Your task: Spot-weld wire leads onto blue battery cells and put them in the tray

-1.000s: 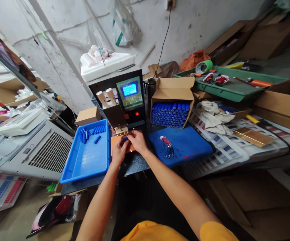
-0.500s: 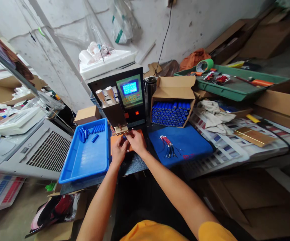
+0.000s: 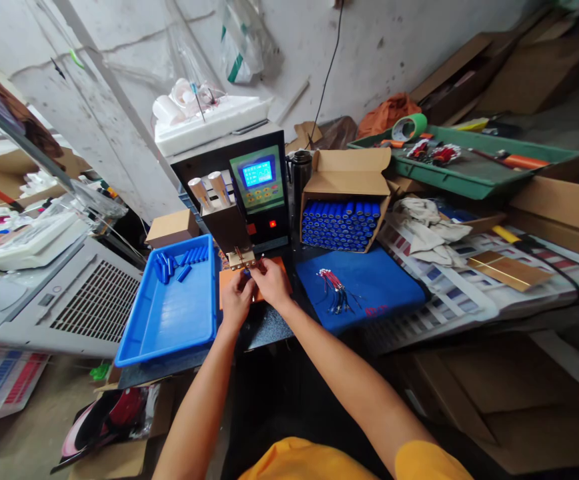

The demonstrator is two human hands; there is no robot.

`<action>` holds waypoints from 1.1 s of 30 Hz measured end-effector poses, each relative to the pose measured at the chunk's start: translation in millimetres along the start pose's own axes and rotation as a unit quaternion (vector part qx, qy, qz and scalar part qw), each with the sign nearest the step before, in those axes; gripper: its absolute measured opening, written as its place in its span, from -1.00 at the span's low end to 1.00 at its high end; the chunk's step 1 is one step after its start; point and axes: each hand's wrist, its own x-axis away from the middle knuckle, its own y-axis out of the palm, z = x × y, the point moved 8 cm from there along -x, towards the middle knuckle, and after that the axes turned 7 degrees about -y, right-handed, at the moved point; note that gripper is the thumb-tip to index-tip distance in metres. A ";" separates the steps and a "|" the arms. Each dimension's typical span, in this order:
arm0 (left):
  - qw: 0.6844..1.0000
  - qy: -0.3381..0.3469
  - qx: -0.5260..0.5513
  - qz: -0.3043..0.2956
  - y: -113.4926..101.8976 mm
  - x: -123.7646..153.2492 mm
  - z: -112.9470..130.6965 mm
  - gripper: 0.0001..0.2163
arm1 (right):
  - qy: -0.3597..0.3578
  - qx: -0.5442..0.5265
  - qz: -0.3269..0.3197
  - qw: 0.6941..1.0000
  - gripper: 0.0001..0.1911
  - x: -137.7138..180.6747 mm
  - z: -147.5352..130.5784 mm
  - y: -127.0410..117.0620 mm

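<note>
My left hand (image 3: 238, 297) is closed, thumb and fingers pinching a blue battery cell (image 3: 246, 271) mostly hidden by the fingers. My right hand (image 3: 271, 283) meets it from the right, fingertips pressed together just under the electrodes (image 3: 241, 257) of a spot welder (image 3: 227, 223). What the right fingers pinch is too small to make out; a tiny white tip shows above them. Both hands are over an orange pad (image 3: 228, 277). The welder's screen (image 3: 258, 175) is lit blue.
To the left, a blue tray (image 3: 177, 327) holds several blue cells (image 3: 167, 267). An open carton (image 3: 352, 161) of blue cells stands at the right, behind red and black wire leads (image 3: 337, 290) on a blue mat (image 3: 387, 287). Farther right is a green tray (image 3: 474, 190).
Both hands keep nearly the same place and grip beneath the electrodes. The view has shifted very slightly, and the curve on the welder's screen looks different.
</note>
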 end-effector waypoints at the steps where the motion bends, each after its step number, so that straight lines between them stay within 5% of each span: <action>1: 1.000 -0.001 -0.003 0.002 -0.2 0.1 -0.3 -0.72 | 0.000 0.001 0.000 1.000 -0.90 0.4 -1.0 -0.4; 25: 1.000 0.008 -0.006 0.007 -3.6 -0.4 -0.9 -0.70 | -0.037 -0.025 -0.059 0.997 -0.75 0.9 14.7 -8.3; 33: 0.998 0.013 -0.002 0.063 -40.9 25.7 1.9 -0.74 | -0.032 -0.027 -0.050 0.998 -0.73 3.1 11.8 -12.2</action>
